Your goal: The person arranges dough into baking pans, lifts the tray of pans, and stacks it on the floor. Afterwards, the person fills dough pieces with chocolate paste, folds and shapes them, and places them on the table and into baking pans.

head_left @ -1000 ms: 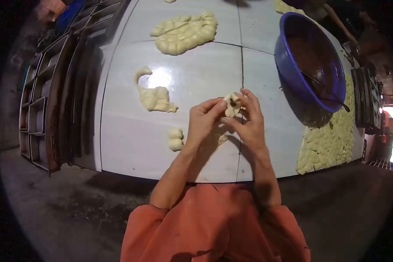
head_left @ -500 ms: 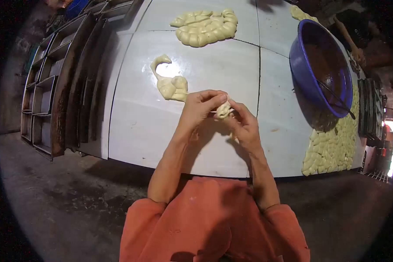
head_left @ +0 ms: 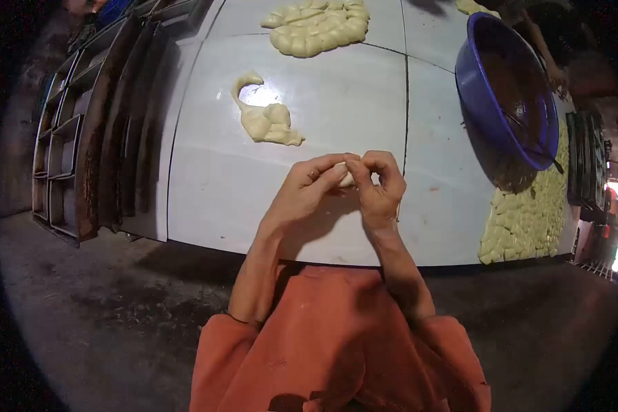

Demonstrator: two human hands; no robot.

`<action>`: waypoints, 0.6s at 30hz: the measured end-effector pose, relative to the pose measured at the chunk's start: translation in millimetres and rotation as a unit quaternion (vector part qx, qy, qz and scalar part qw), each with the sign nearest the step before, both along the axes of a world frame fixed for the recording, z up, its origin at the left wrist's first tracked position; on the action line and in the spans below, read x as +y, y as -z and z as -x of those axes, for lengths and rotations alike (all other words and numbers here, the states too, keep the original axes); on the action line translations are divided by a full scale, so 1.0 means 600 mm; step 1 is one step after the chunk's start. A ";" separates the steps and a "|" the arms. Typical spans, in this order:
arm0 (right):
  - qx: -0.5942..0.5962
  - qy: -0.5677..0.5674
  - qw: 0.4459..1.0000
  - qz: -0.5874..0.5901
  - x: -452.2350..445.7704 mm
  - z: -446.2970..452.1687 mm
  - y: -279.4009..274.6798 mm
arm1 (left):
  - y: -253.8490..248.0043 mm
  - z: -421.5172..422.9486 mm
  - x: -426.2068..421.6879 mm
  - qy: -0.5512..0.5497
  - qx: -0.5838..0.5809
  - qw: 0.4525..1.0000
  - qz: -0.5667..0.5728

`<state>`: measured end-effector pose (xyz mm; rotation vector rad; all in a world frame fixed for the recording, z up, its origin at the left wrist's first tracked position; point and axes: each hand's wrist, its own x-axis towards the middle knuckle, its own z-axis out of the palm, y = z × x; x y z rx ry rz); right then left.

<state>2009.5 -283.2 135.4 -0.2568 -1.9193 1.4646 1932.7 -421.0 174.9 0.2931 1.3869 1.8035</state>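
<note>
A small piece of pale dough (head_left: 347, 180) is pinched between my two hands over the white tiled table (head_left: 206, 185). My left hand (head_left: 312, 182) wraps its fingers and thumb round it from the left. From the right, my right hand (head_left: 378, 185) pinches the same piece, thumb and forefinger bent into a loop. Fingers hide most of the dough. Beyond my hands lies an irregular lump of dough (head_left: 271, 125) with a curved tail. A larger dough slab (head_left: 319, 31), marked into several rounded pieces, is at the table's far side.
A blue basin (head_left: 468, 89) with brown contents and a long-handled tool stands at the right. Several dough pieces (head_left: 522, 223) cover the right end of the table. Metal trays (head_left: 65, 147) are stacked at the left. A person's arm (head_left: 542, 51) shows at the back right.
The dark hollow seen earlier in the held dough no longer shows; the fingers have closed over it. The two small dough rolls seen earlier beside my left wrist are no longer visible.
</note>
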 end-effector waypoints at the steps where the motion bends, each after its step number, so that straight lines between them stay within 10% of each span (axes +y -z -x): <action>1: -0.003 0.001 1.000 0.001 0.002 -0.003 0.001 | 0.000 -0.005 -0.003 0.013 -0.007 1.000 -0.008; 11: -0.125 -0.161 0.978 -0.031 -0.012 -0.036 -0.052 | -0.011 -0.010 -0.056 -0.038 0.020 0.991 0.125; 15: -0.242 -0.174 0.951 0.088 -0.015 -0.035 -0.033 | -0.015 0.010 -0.120 -0.061 0.353 0.891 0.278; 18: -0.279 -0.191 0.941 -0.010 -0.031 -0.028 -0.004 | -0.014 0.011 -0.137 -0.013 0.390 0.877 0.281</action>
